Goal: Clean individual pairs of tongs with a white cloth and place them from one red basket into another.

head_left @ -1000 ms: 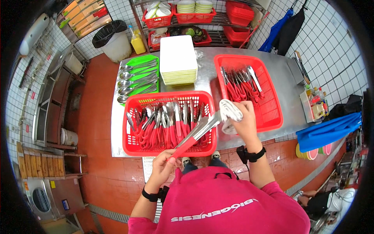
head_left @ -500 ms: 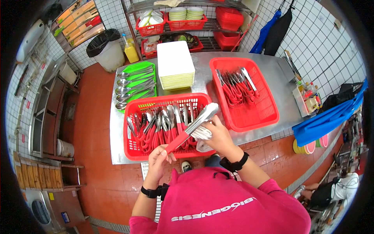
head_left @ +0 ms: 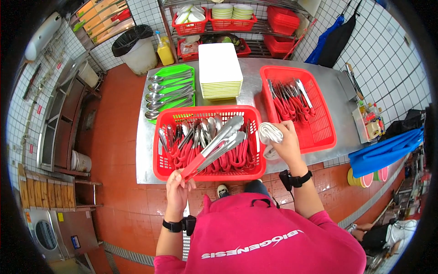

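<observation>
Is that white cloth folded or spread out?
Folded: the cloth shows stacked layers, gathered into a compact bundle in the right hand.

two foreground hands (head_left: pixel 177 188), one held pair of tongs (head_left: pixel 195 163), one cloth (head_left: pixel 270 134), two tabletop baskets (head_left: pixel 214 176)

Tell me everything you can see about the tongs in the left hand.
The tongs look like shiny silvery metal with a red handle. Their two arms stand apart at the broad tips. The left hand grips the red end; the tongs slant away and rightward above the fuller red basket, apart from the white cloth.
</observation>
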`<state>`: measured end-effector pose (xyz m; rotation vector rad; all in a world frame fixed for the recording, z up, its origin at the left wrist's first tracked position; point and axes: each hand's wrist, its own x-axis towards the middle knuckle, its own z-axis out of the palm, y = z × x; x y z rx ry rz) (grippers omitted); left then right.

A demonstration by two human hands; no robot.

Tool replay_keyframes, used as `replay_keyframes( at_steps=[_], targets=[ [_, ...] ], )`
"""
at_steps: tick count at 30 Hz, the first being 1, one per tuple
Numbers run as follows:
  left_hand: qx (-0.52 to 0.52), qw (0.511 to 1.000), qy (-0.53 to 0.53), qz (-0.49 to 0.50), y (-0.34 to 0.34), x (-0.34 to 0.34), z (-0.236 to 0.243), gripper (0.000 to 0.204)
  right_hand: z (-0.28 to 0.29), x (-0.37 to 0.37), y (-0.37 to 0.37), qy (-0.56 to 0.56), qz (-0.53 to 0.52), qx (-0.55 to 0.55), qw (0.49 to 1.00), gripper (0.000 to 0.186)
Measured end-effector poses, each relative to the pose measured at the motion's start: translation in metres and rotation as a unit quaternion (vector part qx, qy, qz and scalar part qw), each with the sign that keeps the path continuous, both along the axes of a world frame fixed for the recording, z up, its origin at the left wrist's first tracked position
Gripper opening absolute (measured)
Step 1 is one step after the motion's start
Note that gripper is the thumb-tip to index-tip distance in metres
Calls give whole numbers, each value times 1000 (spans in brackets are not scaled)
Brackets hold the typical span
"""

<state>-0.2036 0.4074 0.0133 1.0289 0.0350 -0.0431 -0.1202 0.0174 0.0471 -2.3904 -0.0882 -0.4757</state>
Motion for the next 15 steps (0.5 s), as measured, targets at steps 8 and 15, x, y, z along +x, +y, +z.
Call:
replay_keyframes(
  at_steps=[8, 15],
  targets=[
    [406, 892, -196, 2, 0, 25, 7, 14, 14, -5, 30, -4, 53, 25, 998, 56],
    [646, 677, -340, -95, -4, 46, 21, 20, 18, -9, 37, 18, 61, 22, 998, 55]
  ],
)
